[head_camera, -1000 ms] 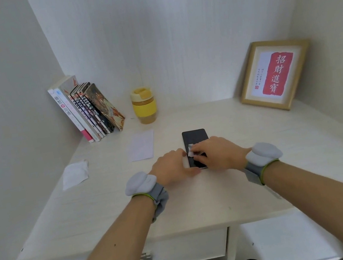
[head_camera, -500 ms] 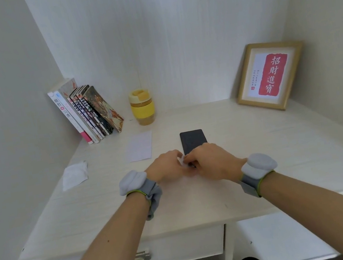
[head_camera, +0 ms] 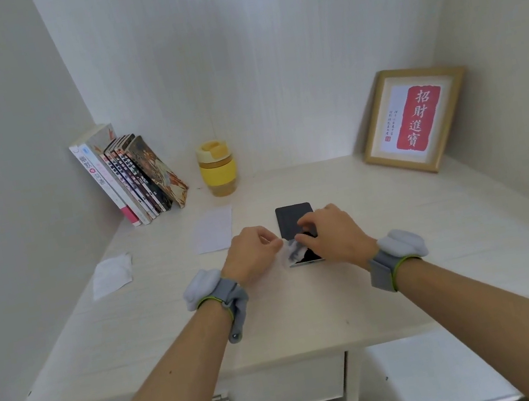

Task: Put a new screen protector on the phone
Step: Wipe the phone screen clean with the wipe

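A flat black rectangular phone [head_camera: 295, 221] is seen lying face up near the middle of the pale wood-grain worktop [head_camera: 438, 241], its long sides running from the front edge toward the back wall. Over its near end a small, thin, crumpled whitish film or wipe [head_camera: 291, 252] is held; which of the two it is cannot be told. The piece is pinched at its left edge by the curled fingers [head_camera: 271, 239] of the left hand [head_camera: 251, 253], just beside the phone's left side. The right hand [head_camera: 330, 234] is placed over the phone's near half, its fingers bent down onto the screen and the piece, though whether they pinch it cannot be told. Grey padded bands are worn on both wrists. Left of the phone a white rectangular sheet of paper [head_camera: 213, 229] lies flat, and a crumpled white tissue [head_camera: 111, 275] lies near the left edge. A row of leaning books [head_camera: 133, 176] stands in the back left corner, a yellow lidded cup [head_camera: 217, 168] beside them, and a gold-framed red calligraphy picture [head_camera: 415, 119] leans in the back right corner.
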Tool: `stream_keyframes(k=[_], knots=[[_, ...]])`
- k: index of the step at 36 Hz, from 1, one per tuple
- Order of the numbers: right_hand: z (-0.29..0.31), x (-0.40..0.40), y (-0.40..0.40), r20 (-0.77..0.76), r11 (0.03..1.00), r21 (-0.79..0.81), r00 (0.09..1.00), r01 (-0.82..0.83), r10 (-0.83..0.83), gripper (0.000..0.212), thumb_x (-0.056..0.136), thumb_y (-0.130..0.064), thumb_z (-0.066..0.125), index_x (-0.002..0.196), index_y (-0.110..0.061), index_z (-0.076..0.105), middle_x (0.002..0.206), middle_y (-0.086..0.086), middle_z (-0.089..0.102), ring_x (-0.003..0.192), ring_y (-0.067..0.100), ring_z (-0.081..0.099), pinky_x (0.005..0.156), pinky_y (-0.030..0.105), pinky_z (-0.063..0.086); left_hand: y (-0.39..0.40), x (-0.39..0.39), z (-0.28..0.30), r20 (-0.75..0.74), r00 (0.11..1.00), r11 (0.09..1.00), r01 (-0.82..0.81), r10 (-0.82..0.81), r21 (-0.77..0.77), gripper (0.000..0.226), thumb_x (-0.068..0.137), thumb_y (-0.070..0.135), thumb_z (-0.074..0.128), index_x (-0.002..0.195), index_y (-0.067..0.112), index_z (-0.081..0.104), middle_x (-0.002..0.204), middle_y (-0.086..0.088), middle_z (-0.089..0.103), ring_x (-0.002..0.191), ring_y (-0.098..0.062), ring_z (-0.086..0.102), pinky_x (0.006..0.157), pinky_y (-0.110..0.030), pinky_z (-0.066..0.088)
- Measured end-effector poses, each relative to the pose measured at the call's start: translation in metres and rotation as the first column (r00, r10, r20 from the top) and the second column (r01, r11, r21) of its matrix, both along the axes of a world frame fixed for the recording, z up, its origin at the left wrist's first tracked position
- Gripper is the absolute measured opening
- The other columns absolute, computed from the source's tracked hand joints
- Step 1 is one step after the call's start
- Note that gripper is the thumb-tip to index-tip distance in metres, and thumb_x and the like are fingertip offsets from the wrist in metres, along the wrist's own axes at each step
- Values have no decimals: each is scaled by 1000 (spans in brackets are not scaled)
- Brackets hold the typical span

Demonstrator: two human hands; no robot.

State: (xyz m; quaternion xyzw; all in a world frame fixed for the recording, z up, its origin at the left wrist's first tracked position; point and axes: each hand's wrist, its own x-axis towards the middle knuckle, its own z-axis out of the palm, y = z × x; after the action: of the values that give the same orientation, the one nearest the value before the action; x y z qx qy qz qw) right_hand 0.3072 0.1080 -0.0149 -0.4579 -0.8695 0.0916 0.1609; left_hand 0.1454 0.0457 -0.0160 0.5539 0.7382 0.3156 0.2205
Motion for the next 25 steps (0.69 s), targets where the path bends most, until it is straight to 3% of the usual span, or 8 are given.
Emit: stream_keyframes(k=[3, 6, 10, 13, 16, 20, 25], knots=[[1, -4, 1, 44, 1000, 8, 999, 18, -18, 39, 95, -42, 53, 124, -18, 61, 113, 2, 64, 111, 27, 47, 95, 38, 42, 0, -2, 2, 55, 998, 999, 16, -19, 48, 12, 92, 28, 58, 96, 19, 66, 90, 4, 61, 83, -12, 55, 67, -19, 42], [2, -8, 2, 11, 997, -68, 1000, 24, -23, 35, 95, -39, 55, 121, -18, 64, 109, 0, 66, 111, 26, 47, 96, 38, 42, -1, -4, 3, 135, 990, 996, 33, -44, 84, 9, 93, 28, 57, 93, 21, 62, 88, 2, 62, 75, -14, 56, 69, -24, 45], [8, -11, 4, -153, 973, -232, 987, 3, -40, 23, 91, -34, 63, 110, -22, 70, 100, -4, 70, 106, 20, 58, 96, 36, 47, -4, -4, 9, 227, 973, 993, 22, -47, 112, 13, 95, 28, 53, 96, 17, 59, 76, 4, 59, 59, -9, 52, 57, -21, 39], [16, -14, 2, -286, 946, -322, 957, -40, -56, 11, 90, -27, 65, 95, -21, 72, 94, -3, 69, 92, 15, 63, 86, 29, 52, -6, -6, 15, 270, 963, 991, -9, -26, 130, 15, 95, 27, 53, 98, 15, 60, 76, 3, 61, 61, -10, 53, 61, -23, 41], [23, -19, -1, -372, 936, -346, 926, -69, -69, 15, 91, -27, 64, 100, -17, 70, 97, -2, 68, 89, 14, 62, 76, 21, 49, -9, -8, 22, 343, 939, 990, -23, -26, 138, 16, 96, 26, 52, 100, 12, 59, 79, -3, 64, 65, -15, 52, 61, -27, 42], [30, -34, -8, -440, 906, -411, 892, -97, -104, 27, 95, -33, 55, 111, -15, 66, 108, 0, 66, 97, 15, 61, 78, 20, 46, -16, -14, 32, 535, 844, 989, -38, -45, 144, 14, 96, 21, 54, 100, 9, 59, 76, -2, 60, 61, -14, 49, 53, -25, 38], [39, -59, -25, -499, 793, -571, 856, -212, -131, 38, 102, -37, 40, 107, -9, 66, 92, 2, 68, 84, 16, 63, 67, 25, 43, -30, -29, 42, 710, 702, 988, -60, -58, 140, 12, 96, 17, 54, 103, 9, 60, 81, -7, 58, 62, -15, 51, 56, -28, 40]])
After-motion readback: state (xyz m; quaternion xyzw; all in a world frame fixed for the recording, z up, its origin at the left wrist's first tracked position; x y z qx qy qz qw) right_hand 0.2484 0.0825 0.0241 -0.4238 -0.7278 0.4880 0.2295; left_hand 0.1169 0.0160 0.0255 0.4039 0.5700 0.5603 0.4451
